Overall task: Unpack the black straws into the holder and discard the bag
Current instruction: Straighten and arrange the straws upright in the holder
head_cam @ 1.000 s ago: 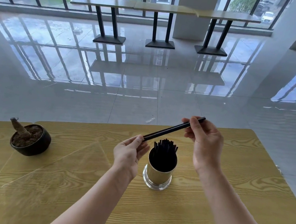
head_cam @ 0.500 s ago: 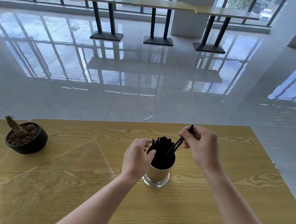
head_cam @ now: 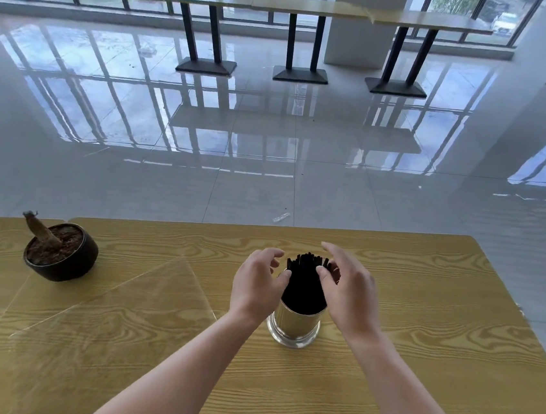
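Note:
A shiny metal holder (head_cam: 293,325) stands upright on the wooden table (head_cam: 421,323), packed with a bundle of black straws (head_cam: 305,284) that stick out above its rim. My left hand (head_cam: 257,282) hovers at the holder's left side, fingers curled and apart, thumb near the straws. On the other side my right hand (head_cam: 347,289) has its fingers spread, and its fingertips touch the straw tops. Neither hand holds a straw. A flat clear plastic bag (head_cam: 112,311) lies on the table to the left of the holder.
A dark bowl-shaped pot (head_cam: 61,257) with soil and a cut stem stands at the table's far left. The table's far edge runs just beyond the holder. Past it lie a glossy tiled floor and tall tables (head_cam: 306,8) by the windows.
One second ago both hands held a few black straws level above the holder. The right hand then lowered them into it and let go. Now both hands flank the bundle.

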